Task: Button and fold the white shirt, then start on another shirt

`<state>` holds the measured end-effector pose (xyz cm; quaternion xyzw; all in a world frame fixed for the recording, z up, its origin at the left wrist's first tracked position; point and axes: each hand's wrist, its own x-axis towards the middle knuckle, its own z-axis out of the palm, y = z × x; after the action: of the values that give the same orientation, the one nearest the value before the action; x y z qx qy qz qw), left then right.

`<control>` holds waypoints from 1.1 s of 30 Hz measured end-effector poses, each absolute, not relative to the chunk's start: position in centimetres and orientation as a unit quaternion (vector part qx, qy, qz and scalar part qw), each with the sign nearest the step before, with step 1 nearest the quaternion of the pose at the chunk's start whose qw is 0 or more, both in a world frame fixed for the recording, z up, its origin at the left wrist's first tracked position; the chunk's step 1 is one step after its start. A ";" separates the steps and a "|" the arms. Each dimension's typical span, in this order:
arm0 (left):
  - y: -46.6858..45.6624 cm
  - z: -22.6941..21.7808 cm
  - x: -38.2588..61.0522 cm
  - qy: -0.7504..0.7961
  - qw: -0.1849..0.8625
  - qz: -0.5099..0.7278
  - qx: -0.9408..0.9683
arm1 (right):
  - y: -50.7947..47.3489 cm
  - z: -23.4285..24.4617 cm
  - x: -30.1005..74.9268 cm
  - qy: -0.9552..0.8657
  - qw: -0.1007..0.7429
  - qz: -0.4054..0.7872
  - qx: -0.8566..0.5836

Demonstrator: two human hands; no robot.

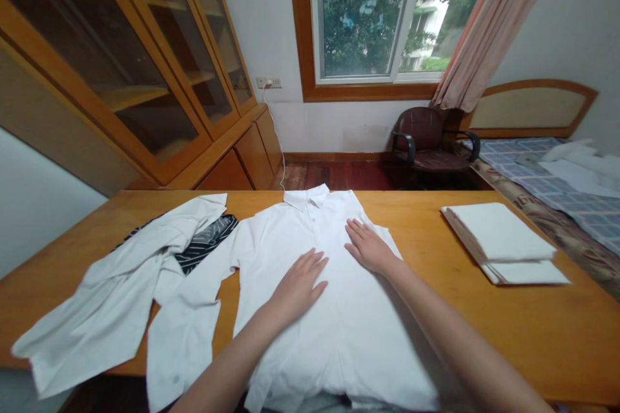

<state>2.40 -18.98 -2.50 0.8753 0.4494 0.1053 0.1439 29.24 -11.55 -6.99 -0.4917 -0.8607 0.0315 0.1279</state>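
A white button-up shirt (334, 329) lies front side up on the wooden table, its collar at the far edge. One sleeve stretches out to the left, and the lower hem reaches the near edge. My left hand (301, 284) rests flat on the middle of the shirt front, fingers extended. Higher up, near the shoulder at the right, my right hand (369, 245) lies on the cloth with its fingers stretched out. Neither hand grips anything. The sleeve on the right is mostly hidden.
Loose white garments (116, 297) and a black striped cloth (206, 242) lie on the left of the table (421, 226). Folded white clothes (504, 235) sit at the right. Beyond are a glass-door cabinet (194, 110), an armchair (420, 132) and a bed (557, 174).
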 end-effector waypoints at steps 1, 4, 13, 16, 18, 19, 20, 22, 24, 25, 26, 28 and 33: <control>-18.8 -3.2 3.7 0.438 0.117 0.101 0.886 | -11.2 -7.0 29.2 -0.861 0.132 0.028 -0.491; -18.2 -5.0 6.3 0.423 0.049 0.102 0.899 | -10.0 -7.0 29.4 -0.852 0.142 0.019 -0.504; -17.8 -6.8 5.4 0.379 -0.022 0.107 0.919 | -7.0 -7.2 31.1 -0.818 0.085 0.048 -0.567; -18.0 -6.5 4.9 0.370 -0.017 0.094 0.924 | -6.3 -7.2 31.7 -0.811 0.071 0.050 -0.579; -18.1 -6.3 4.8 0.370 -0.012 0.082 0.925 | -5.7 -7.2 32.2 -0.803 0.060 0.055 -0.591; -18.1 -6.2 4.8 0.372 -0.010 0.077 0.925 | -5.4 -7.2 32.4 -0.797 0.055 0.057 -0.598; -18.1 -6.2 4.8 0.373 -0.009 0.075 0.925 | -5.1 -7.2 32.8 -0.791 0.051 0.059 -0.606; -18.1 -6.2 4.9 0.374 -0.008 0.076 0.924 | -4.6 -7.2 33.4 -0.779 0.045 0.060 -0.623; -18.1 -6.2 4.9 0.372 -0.009 0.081 0.925 | -4.4 -7.2 33.8 -0.768 0.050 0.047 -0.637; -18.1 -6.2 4.9 0.371 -0.010 0.083 0.925 | -4.5 -7.1 33.8 -0.765 0.060 0.034 -0.641; -18.1 -6.2 5.0 0.371 -0.011 0.084 0.925 | -4.7 -7.0 33.7 -0.766 0.075 0.016 -0.638; -18.1 -6.1 5.0 0.371 -0.014 0.085 0.925 | -5.3 -6.9 33.1 -0.782 0.110 -0.017 -0.613; -18.0 -6.3 5.0 0.369 -0.027 0.096 0.924 | -7.1 -7.0 30.3 -0.854 0.130 0.002 -0.503</control>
<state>4.98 -18.05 -6.30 0.9241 0.3690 0.0958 -0.0270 30.26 -7.11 -7.04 -0.5032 -0.8543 0.0025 0.1301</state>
